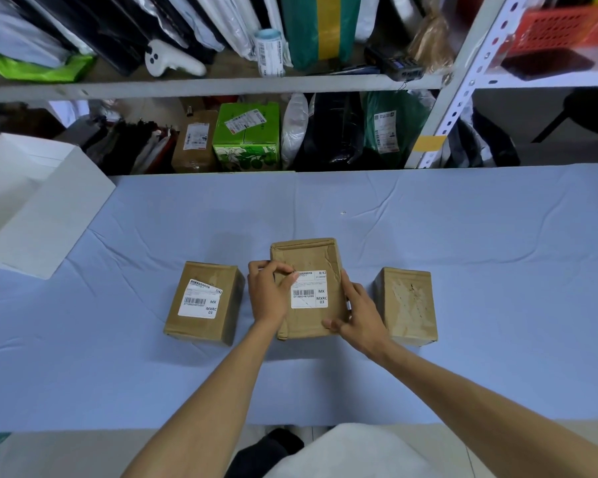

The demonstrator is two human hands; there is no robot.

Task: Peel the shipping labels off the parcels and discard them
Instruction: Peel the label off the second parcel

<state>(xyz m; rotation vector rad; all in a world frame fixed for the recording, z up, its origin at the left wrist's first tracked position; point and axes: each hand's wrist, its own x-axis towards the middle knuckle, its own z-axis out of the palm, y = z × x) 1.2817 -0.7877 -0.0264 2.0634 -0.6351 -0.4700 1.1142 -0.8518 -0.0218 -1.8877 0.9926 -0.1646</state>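
I am watching three brown parcels sitting in a row on the blue-covered table (463,270), all near its front edge. The left hand (268,293) is curling over the middle parcel (308,257), thumb and forefinger pinching at the upper-left corner of the middle label (309,294). That corner is lying under the fingertips, so I cannot tell how far it is lifting. The right hand (358,313) is gripping the same parcel along its right side, thumb pressing on the top face near the front edge; its fingers are hiding down the far side. The left parcel (201,326) is standing just beside, apart from the hands, its left label (201,301) wrinkling at the top. The right parcel (406,305) is showing only pale scuffed patches on top. The small print on both labels is too fine to read.
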